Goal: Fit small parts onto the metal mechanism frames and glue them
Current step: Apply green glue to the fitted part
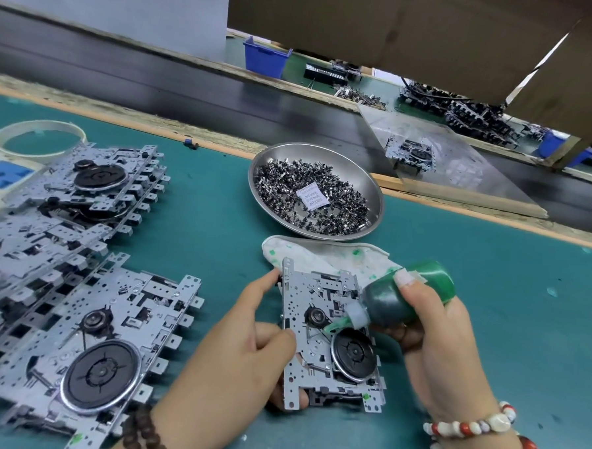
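My left hand (pixel 247 345) grips the left edge of a metal mechanism frame (pixel 310 293) with a black flywheel, held just above the green mat. In my right hand (pixel 443 338) is a green glue bottle (pixel 400 298), tipped down to the left. Its green nozzle touches the frame near the small black pulley at the centre. A steel bowl (pixel 375 190) behind the frame holds several small dark parts and a white paper packet.
Stacks of finished-looking frames (pixel 86 343) fill the left of the mat. A glue-stained white cloth (pixel 324 253) lies under the held frame's far end. Beyond the mat's wooden edge runs a dark conveyor belt (pixel 158 76) with one frame under a clear sheet (pixel 463 154). A white tape ring (pixel 38 138) lies far left.
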{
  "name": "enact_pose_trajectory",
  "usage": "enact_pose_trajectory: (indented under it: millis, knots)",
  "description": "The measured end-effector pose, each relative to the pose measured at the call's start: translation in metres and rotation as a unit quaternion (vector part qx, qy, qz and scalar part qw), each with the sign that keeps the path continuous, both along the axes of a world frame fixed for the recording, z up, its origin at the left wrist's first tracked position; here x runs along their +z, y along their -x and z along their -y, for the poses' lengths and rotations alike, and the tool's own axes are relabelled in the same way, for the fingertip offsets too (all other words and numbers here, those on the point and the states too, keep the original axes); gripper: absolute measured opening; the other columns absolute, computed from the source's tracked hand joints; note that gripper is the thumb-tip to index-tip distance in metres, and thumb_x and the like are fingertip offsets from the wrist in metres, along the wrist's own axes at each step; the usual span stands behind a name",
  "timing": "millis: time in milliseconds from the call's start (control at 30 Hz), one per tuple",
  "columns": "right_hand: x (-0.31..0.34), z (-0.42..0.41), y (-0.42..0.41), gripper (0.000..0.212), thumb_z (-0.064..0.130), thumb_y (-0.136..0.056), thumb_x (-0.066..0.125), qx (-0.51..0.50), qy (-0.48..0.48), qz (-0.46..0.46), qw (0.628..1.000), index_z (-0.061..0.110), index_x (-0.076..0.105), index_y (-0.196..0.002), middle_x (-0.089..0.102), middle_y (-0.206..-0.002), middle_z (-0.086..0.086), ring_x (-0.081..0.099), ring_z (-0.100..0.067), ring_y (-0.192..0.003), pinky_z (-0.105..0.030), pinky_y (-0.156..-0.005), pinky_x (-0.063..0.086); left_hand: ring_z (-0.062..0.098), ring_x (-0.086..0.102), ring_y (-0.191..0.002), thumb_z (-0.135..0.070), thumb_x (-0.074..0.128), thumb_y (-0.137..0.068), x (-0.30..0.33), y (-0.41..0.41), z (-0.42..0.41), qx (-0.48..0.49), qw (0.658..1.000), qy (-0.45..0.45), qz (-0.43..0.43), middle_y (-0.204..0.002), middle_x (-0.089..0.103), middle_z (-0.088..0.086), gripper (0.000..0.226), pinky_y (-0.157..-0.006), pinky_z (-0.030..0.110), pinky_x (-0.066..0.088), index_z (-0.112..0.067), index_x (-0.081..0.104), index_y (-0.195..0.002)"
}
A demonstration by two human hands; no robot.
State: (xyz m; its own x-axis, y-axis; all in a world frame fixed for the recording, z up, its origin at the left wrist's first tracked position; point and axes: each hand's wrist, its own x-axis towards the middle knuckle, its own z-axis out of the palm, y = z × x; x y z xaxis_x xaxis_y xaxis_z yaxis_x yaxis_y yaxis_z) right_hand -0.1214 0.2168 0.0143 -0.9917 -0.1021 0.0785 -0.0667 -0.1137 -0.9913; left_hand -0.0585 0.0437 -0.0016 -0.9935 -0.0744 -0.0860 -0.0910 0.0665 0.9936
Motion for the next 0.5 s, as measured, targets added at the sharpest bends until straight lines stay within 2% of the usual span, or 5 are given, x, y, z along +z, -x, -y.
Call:
enact_pose_trajectory:
  millis: [200,333,500]
  knots:
    - [0.0006,0.001,-0.0005,0.013,0.027,-0.072,0.059,0.003,0.003,-0.003,1.0,0.03,0.07,-0.065,0.066,-0.067,0.003,0.065,-0.013,-0.063,-0.024,-0.054,0.053,0.005,0.037,-0.044,-0.02,0.049,-0.082,0.0006,0.0006,-0.0006,0.001,1.0,-0.002,-0.001,-0.046,0.043,-0.01,0.059,-0.045,0.01,0.03,-0.044,0.03,-0.133]
    - [0.0005,0.0011,0.0003,0.002,0.029,-0.067,0.071,0.004,0.003,-0.005,1.0,0.029,0.07,-0.066,0.067,-0.069,0.0,0.066,-0.016,-0.065,-0.025,-0.055,0.054,0.003,0.035,-0.041,-0.02,0.048,-0.082,0.002,0.0006,-0.0012,-0.001,1.0,-0.004,-0.002,-0.043,0.041,-0.011,0.061,-0.043,0.009,0.028,-0.041,0.028,-0.135]
    - [-0.001,0.0001,0.0008,0.01,0.028,-0.07,0.062,-0.001,0.002,-0.004,1.0,0.03,0.069,-0.065,0.067,-0.068,0.001,0.065,-0.015,-0.064,-0.024,-0.054,0.054,0.002,0.032,-0.038,-0.018,0.048,-0.083,0.0022,0.0004,-0.0014,-0.008,1.0,-0.009,0.001,-0.04,0.037,-0.013,0.062,-0.041,0.01,0.027,-0.04,0.027,-0.137]
